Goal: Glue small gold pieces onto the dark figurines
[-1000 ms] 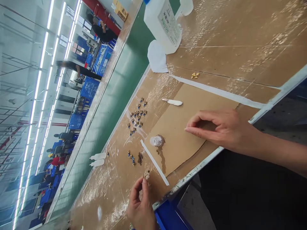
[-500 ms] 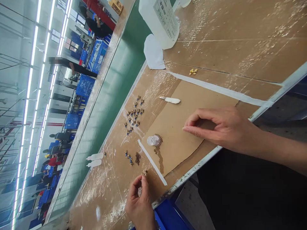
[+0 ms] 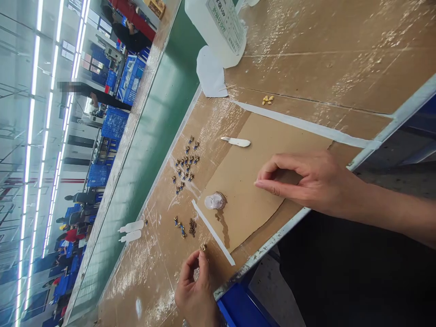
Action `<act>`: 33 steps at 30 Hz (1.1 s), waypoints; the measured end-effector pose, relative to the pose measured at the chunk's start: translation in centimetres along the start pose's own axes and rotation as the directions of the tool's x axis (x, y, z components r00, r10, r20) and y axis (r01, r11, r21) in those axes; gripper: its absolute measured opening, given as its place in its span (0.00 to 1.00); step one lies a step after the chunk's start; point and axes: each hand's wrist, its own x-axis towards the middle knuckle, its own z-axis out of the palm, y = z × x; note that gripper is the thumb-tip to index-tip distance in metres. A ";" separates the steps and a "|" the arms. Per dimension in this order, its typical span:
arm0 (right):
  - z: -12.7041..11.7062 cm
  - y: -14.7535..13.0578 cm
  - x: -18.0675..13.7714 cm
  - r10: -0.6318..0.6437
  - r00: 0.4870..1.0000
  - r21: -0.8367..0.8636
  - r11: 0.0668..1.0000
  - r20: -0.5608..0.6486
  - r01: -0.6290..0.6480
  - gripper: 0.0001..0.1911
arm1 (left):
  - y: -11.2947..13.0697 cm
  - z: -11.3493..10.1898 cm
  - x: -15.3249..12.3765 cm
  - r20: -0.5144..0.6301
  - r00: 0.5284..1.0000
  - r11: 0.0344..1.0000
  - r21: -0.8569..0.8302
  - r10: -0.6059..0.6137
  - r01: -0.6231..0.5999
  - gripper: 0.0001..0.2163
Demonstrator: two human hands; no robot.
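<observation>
My left hand (image 3: 197,288), low in the view, pinches a tiny gold-coloured piece (image 3: 203,247) between thumb and forefinger. My right hand (image 3: 306,181) hovers over the brown cardboard sheet (image 3: 265,136) with thumb and forefinger tips pressed together; anything between them is too small to make out. A small clear cup (image 3: 214,200) stands on the cardboard beside a wet streak. Beyond my left hand lie small brown pieces (image 3: 192,227) and a few blue-and-gold pieces (image 3: 180,227). A larger group of blue-and-gold pieces (image 3: 187,161) is spread farther off.
A slim white tool (image 3: 238,142) lies at the cardboard's far edge. Yellow bits (image 3: 268,99), a large white jug (image 3: 226,34) and white paper (image 3: 211,75) are toward the top. Two squeeze bottles (image 3: 132,225) lie at left. A blue bin (image 3: 241,306) sits below the table edge.
The whole view has shifted slightly, so table items appear a little farther left. Both hands keep the same pinched poses; the left still holds the tiny gold-coloured piece.
</observation>
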 end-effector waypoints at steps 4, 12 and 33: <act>0.2 0.2 0.0 -0.017 1.000 0.014 1.000 -0.007 0.017 0.09 | -0.4 0.0 0.6 0.004 1.000 1.000 0.026 -0.007 0.007 0.18; 0.4 0.6 0.0 -0.073 0.995 0.050 0.996 -0.063 0.076 0.11 | -0.2 -0.5 1.1 0.022 0.999 0.997 0.077 -0.031 0.029 0.18; 0.0 0.1 0.0 -0.072 0.997 -0.013 0.997 -0.023 0.072 0.08 | 0.9 -1.3 2.3 0.189 0.982 0.972 0.234 -0.014 -0.031 0.19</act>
